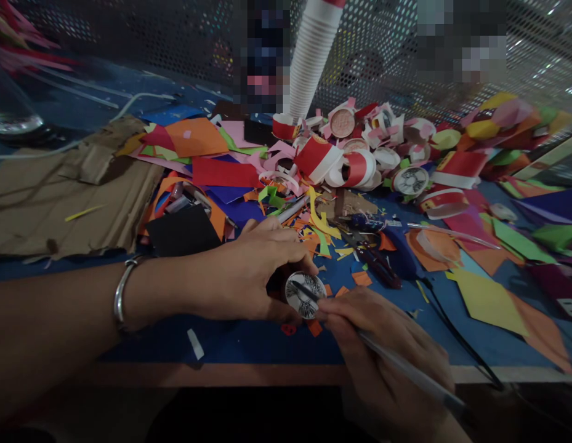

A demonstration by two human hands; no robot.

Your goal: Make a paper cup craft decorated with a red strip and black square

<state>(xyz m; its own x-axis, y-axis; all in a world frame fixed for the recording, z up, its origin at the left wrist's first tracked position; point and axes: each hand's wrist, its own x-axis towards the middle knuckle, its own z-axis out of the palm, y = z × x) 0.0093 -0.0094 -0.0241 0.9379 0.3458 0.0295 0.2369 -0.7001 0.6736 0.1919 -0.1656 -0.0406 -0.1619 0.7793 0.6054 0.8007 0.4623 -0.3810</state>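
I'm watching a person at the blue bench [151, 344], both hands busy. The left hand [260, 264] is grasping a small cup [302, 306], thumb and fingers curling around its side; the right hand [382, 338] is pinching a pen [401, 363].

Everything is turning on how the pen is meeting the cup's round face. The cup is sitting between the hands: it is lying at about 4 o'clock from the left hand's knuckles, and at 10 to 11 o'clock from the right hand. The left hand is the nearer, being wrapped on it; the right fingertips are hovering by the rim, and I can't tell whether they are touching. The pen's long axis is running from 10 o'clock, where its tip is pointing, to 4 o'clock. The cup's face is tipping upward, showing black radiating strokes; its body is mostly hiding under the left hand.

At 1 to 2 o'clock a marked cup [411, 180] is carrying a similar black pattern. At 12 o'clock a red cup [319, 157] is showing yellow print, too blurred for reading. Toward 3 o'clock, a purple piece [551, 286] is bearing a pale character, perhaps "B" or "8". I'm finding no legible brand.
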